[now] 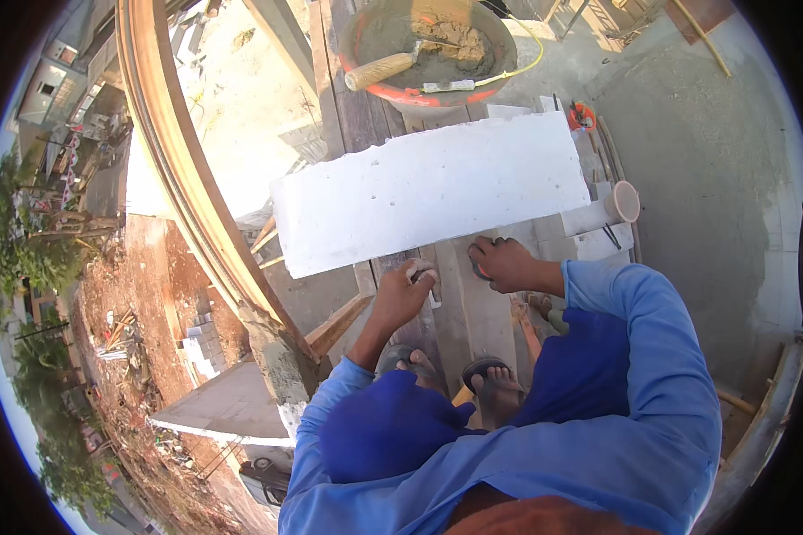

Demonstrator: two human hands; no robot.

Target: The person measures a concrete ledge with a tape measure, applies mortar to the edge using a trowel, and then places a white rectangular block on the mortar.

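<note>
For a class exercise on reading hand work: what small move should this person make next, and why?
Probably bring the left hand up to the near edge of the white block to steady it: the hand is curled just below that edge in this view, the right hand is also close to it, and the trowel lies unheld.

A chalky, matt white block (433, 192), finely pitted and ragged along its far edge, lies over worn wooden planks (455, 308), with lumpy mortar (462, 43) and a smooth wooden trowel handle (379, 72) beyond, soft cloth sleeves (656, 325) near, and dull concrete floor (714, 169) right.
</note>
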